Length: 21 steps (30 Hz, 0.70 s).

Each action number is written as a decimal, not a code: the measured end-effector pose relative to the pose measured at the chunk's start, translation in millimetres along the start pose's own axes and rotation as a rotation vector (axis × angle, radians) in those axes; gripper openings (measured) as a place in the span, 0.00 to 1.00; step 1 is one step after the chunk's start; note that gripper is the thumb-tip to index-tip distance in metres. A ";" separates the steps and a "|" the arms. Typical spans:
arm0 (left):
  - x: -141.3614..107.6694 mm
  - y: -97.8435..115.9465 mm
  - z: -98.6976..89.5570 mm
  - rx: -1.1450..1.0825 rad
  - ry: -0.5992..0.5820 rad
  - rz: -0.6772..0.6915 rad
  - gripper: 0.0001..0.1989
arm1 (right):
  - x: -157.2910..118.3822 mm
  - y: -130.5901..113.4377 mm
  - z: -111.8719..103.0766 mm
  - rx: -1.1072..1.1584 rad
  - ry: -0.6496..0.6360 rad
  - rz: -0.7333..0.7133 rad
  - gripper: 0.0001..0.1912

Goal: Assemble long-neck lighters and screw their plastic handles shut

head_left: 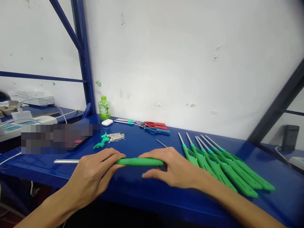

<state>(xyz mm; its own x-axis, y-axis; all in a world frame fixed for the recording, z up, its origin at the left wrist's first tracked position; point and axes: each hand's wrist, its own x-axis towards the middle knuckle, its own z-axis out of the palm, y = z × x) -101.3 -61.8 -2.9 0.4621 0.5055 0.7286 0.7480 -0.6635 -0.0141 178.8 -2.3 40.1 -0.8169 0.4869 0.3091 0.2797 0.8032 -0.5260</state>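
The left hand's (95, 169) fingers clamp a green plastic lighter with a silver metal tube (140, 162), level over the blue metal bench (140, 145); the right hand's (174, 167) fingers touch its handle end, thumb apart. Best steady it left-handed. Beyond: six similar green lighters (237, 179), two red-handled (154, 123), one blue-handled (158, 130).

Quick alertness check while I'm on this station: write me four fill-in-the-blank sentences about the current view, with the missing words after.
1. The left hand holds a lighter whose handle is ____.
2. Its metal tube sticks out past the ____ hand.
3. Beside the red handles lies one ____ handle.
4. The group of green lighters lies on the person's ____ side.

Missing words: green; left; blue; right.
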 end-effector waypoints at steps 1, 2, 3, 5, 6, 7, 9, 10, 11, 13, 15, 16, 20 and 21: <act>0.8 0.9 -1.0 -0.037 -0.019 -0.022 0.09 | -0.3 0.1 1.7 -0.060 0.002 -0.035 0.18; 1.3 1.6 -1.4 -0.069 -0.041 -0.044 0.09 | -0.6 0.3 3.1 -0.108 0.000 -0.058 0.17; 1.6 2.3 -1.5 -0.097 -0.064 -0.071 0.10 | -0.8 0.5 4.0 -0.143 -0.006 -0.065 0.17; 2.2 3.4 -0.2 -0.144 -0.116 -0.137 0.13 | -1.1 0.8 4.5 -0.189 -0.027 -0.038 0.18; 2.7 3.7 1.0 -0.161 -0.145 -0.173 0.15 | -1.0 1.0 4.2 -0.206 -0.039 -0.015 0.18; 3.3 3.8 2.5 -0.174 -0.169 -0.204 0.15 | -0.7 1.4 3.7 -0.223 -0.046 0.010 0.19; 4.8 2.8 6.4 -0.185 -0.182 -0.250 0.16 | 0.0 2.8 3.0 -0.258 -0.051 0.059 0.20; 5.5 1.8 8.8 -0.183 -0.167 -0.270 0.16 | 0.4 3.8 3.0 -0.271 -0.050 0.082 0.20; 6.0 0.4 11.3 -0.178 -0.148 -0.291 0.16 | 0.8 4.9 3.3 -0.279 -0.044 0.103 0.20; 6.1 -2.9 17.0 -0.158 -0.117 -0.337 0.17 | 1.6 7.1 4.9 -0.267 -0.037 0.146 0.17; 5.1 -5.5 22.5 -0.136 -0.125 -0.357 0.17 | 2.1 9.4 7.3 -0.237 -0.047 0.193 0.14; 4.3 -6.3 24.7 -0.131 -0.142 -0.355 0.18 | 2.3 10.6 8.4 -0.225 -0.052 0.208 0.14; 4.2 -11.5 28.6 -0.126 -0.206 -0.335 0.19 | 2.9 16.4 8.9 -0.296 -0.015 0.192 0.13; 6.6 -15.5 28.4 -0.097 -0.224 -0.330 0.20 | 3.3 18.1 7.2 -0.339 0.008 0.181 0.14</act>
<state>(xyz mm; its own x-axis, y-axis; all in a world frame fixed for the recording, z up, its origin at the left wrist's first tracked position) -96.3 -32.5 -17.3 0.3053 0.8006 0.5156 0.8302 -0.4890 0.2677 177.6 11.4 25.9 -0.7352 0.6331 0.2422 0.5714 0.7711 -0.2809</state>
